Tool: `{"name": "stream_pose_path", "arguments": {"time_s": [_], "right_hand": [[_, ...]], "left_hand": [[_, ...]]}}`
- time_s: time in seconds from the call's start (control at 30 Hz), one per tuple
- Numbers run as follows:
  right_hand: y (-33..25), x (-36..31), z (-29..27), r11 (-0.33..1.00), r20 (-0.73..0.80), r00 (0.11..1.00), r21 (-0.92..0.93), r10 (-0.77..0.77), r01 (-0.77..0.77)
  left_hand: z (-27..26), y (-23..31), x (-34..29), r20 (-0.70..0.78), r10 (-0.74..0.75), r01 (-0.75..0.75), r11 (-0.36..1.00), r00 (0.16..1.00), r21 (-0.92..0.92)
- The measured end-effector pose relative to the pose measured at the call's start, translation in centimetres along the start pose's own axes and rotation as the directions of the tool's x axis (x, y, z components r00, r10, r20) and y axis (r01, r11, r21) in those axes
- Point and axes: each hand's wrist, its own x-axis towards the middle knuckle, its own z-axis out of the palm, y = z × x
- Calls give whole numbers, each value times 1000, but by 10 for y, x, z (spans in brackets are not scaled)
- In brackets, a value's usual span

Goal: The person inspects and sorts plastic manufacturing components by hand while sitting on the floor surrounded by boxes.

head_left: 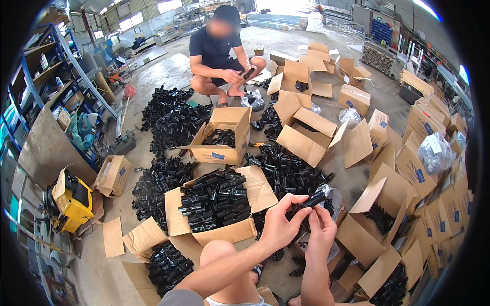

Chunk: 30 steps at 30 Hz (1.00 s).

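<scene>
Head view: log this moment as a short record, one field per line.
Left hand: left hand holds a black part between thumb and fingers
Right hand: right hand has its fingertips on the same part
Nearest open carton: carton filled with stacked black pieces
Floor: loose black pile beyond that carton
Co-worker: person squatting opposite, a dark piece in hand
Far left: yellow-and-black machine
Right side: many cardboard boxes, some open
</scene>
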Motion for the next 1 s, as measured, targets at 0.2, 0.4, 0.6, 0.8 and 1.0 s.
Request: {"name": "stream_pose_path", "arguments": {"time_s": [0.2,0.4,0.6,0.8,1.0], "right_hand": [[-6,3,0,973,6,995,205,103,-102],[12,5,-10,982,13,996,168,90,-90],[3,-2,-1,993,17,1000,115,10,-12],[-12,2,10,904,49,987,396,153,-160],[12,4,-7,923,65,985,345,158,-171]], "left_hand": [[-1,13,1,41,15,-17,999,999,50],[-2,15,0,88,60,-67,994,994,83],[-1,13,2,82,77,-80,996,994,33],[-3,14,2,71,113,-117,991,991,65],[0,17,1,74,122,-127,990,990,66]]}}
